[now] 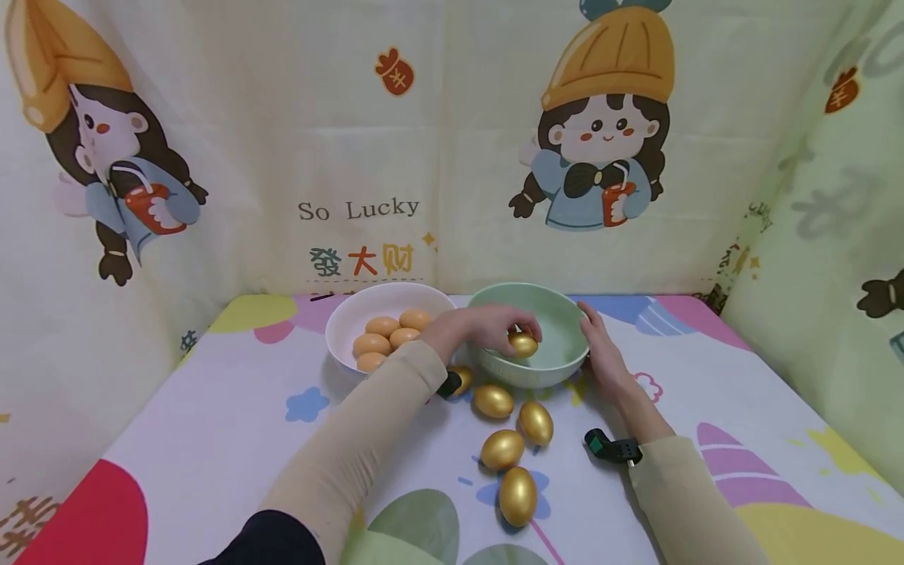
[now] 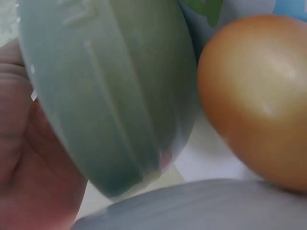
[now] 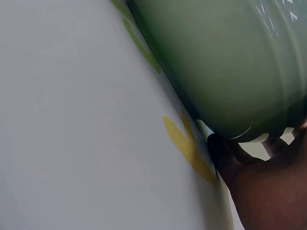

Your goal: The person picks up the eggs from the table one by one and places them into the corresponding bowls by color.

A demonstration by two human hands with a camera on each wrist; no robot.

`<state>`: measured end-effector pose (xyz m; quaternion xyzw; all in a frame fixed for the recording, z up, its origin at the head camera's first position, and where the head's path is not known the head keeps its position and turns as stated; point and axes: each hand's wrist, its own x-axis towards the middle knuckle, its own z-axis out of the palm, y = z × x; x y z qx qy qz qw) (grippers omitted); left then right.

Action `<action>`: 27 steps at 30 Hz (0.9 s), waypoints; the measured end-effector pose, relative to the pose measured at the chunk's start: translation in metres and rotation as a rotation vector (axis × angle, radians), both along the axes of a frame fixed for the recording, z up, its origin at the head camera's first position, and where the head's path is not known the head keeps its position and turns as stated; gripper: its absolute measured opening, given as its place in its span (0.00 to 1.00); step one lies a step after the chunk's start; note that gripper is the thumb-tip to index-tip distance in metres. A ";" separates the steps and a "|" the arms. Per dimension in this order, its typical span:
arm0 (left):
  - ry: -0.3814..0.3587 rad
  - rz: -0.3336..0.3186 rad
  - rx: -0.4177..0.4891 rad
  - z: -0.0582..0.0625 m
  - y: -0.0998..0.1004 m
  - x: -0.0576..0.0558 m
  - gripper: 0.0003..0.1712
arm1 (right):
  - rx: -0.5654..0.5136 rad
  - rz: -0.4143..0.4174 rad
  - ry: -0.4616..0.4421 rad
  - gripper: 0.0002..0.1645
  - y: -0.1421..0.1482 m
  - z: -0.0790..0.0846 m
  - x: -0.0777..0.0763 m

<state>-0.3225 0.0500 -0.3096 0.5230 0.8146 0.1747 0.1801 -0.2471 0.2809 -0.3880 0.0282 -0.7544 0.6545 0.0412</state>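
My left hand (image 1: 497, 326) reaches into the pale green bowl (image 1: 523, 375) and grips a golden egg (image 1: 523, 345) with its fingertips. The egg hangs inside the near part of the bowl, below the rim line. Against the bowl's right side, my right hand (image 1: 610, 369) holds the outer wall, its fingertips at the rim. In the right wrist view, the right hand's fingers (image 3: 240, 158) curve along the green wall. Several more golden eggs (image 1: 502, 450) lie on the table in front of the bowl; the one nearest the left wrist is partly hidden by it.
A white bowl (image 1: 339, 333) with several brown eggs (image 1: 371, 345) stands just left of the green one, partly behind my left forearm. Patterned cloth (image 1: 233, 408) covers the table. A printed curtain (image 1: 480, 235) hangs behind and on both sides.
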 end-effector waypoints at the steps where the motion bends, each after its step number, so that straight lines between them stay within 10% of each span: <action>1: 0.011 0.009 -0.014 0.000 0.000 0.001 0.23 | -0.002 0.003 -0.002 0.37 0.000 0.000 0.000; 27: 0.006 0.068 -0.187 0.001 0.008 0.001 0.26 | -0.005 0.033 0.005 0.36 -0.001 0.001 -0.002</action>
